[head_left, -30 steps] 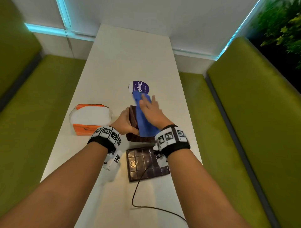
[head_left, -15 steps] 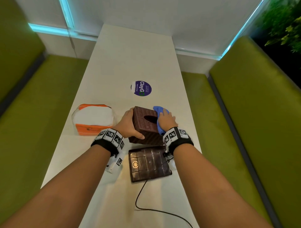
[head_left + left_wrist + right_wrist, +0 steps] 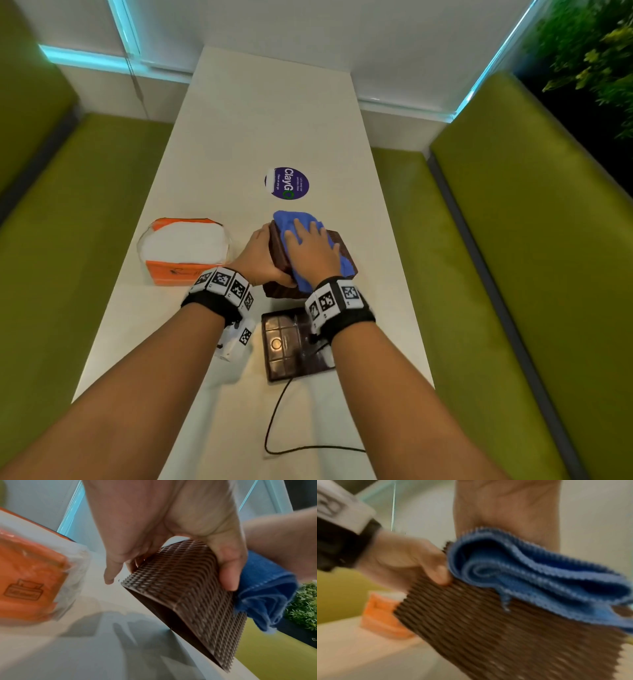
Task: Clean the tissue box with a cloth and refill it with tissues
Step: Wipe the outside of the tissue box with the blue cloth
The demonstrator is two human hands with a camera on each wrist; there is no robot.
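The dark brown, woven-textured tissue box [image 3: 344, 255] sits tilted on the long white table [image 3: 270, 113], just beyond its detached dark brown flat base panel [image 3: 291, 346]; the left wrist view shows its open underside lifted off the tabletop on one edge. A folded blue microfibre cloth [image 3: 294, 221] lies over the box's upper face, bunched at the near corner. The right hand [image 3: 310, 251] presses flat on the cloth with fingers spread and straight. The left hand [image 3: 262, 258] grips the box's left side, thumb curled over the near top edge beside the cloth and fingers behind the far side. To the left of the box, apart from it, rests an orange plastic pack of white tissues [image 3: 185, 251]. Farther along the table is a round purple "ClayGo" sticker [image 3: 289, 183]. A thin black cable [image 3: 274, 421] loops across the near tabletop. Green upholstered benches [image 3: 513, 240] flank the table on both sides.
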